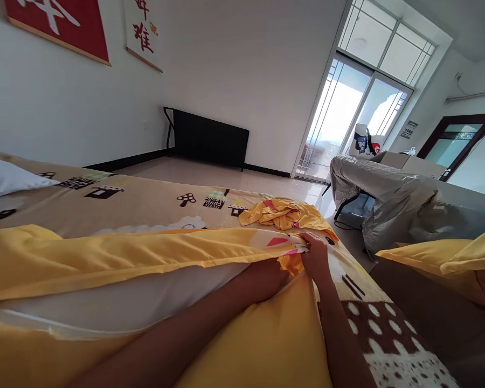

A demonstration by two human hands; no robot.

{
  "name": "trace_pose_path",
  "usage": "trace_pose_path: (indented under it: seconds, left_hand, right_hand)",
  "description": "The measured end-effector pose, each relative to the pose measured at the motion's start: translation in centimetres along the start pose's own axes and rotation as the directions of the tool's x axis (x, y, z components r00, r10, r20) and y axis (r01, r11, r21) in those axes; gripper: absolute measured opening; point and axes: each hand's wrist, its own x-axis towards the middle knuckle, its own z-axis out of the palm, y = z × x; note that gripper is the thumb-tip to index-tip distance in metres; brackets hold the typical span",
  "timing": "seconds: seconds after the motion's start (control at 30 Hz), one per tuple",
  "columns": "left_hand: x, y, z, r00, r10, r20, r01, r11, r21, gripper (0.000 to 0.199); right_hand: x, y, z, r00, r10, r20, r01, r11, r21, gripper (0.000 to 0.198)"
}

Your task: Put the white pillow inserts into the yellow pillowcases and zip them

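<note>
A yellow pillowcase (153, 250) with a pink and white printed corner lies wide open in front of me, a white pillow (117, 302) showing through its opening. My right hand (316, 257) is closed on the case's far right corner, pinching the cloth between thumb and fingers. Along the pillow my left forearm reaches into the opening. My left hand (277, 275) is at the inside of that same corner, close to my right hand; the cloth hides its fingers. Just beyond both hands a crumpled yellow cloth (286, 214) rests on the patterned bed cover (153, 202).
Another white pillow (12, 178) lies at the far left of the bed. To the right are more yellow fabric (440, 256) and a plastic-covered piece of furniture (404, 194) with bags on it. A black folded panel (210, 139) leans near the wall, left of a glass door (347, 113).
</note>
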Motion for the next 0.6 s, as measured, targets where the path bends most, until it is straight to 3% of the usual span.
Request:
trace_pose_path:
  seconds: [0.1, 0.2, 0.3, 0.43, 0.6]
  left_hand:
    - [-0.2, -0.1, -0.5, 0.996, 0.091, 0.022, -0.090, 0.994, -0.062, 0.022]
    - [-0.4, -0.4, -0.9, 0.994, 0.109, 0.030, -0.105, 0.988, -0.110, 0.023]
    - [-0.3, -0.4, -1.0, 0.998, 0.068, 0.010, -0.066, 0.987, -0.144, 0.028]
    - [0.1, -0.1, -0.3, 0.989, -0.038, -0.142, 0.020, 0.992, -0.124, 0.029]
    - [0.2, 0.2, 0.1, 0.981, -0.110, -0.160, 0.092, 0.989, -0.116, 0.044]
  right_hand:
    - [0.1, -0.1, -0.1, 0.999, 0.030, 0.034, -0.034, 0.993, 0.110, 0.039]
    - [0.1, -0.2, -0.1, 0.997, 0.049, 0.063, -0.060, 0.981, 0.183, 0.037]
    - [0.1, -0.2, -0.2, 0.995, 0.059, 0.085, -0.082, 0.955, 0.287, 0.037]
    - [0.1, -0.1, -0.3, 0.993, 0.094, 0.068, -0.112, 0.928, 0.356, 0.038]
    - [0.3, -0.3, -0.4, 0.995, 0.078, 0.060, -0.095, 0.926, 0.367, 0.036]
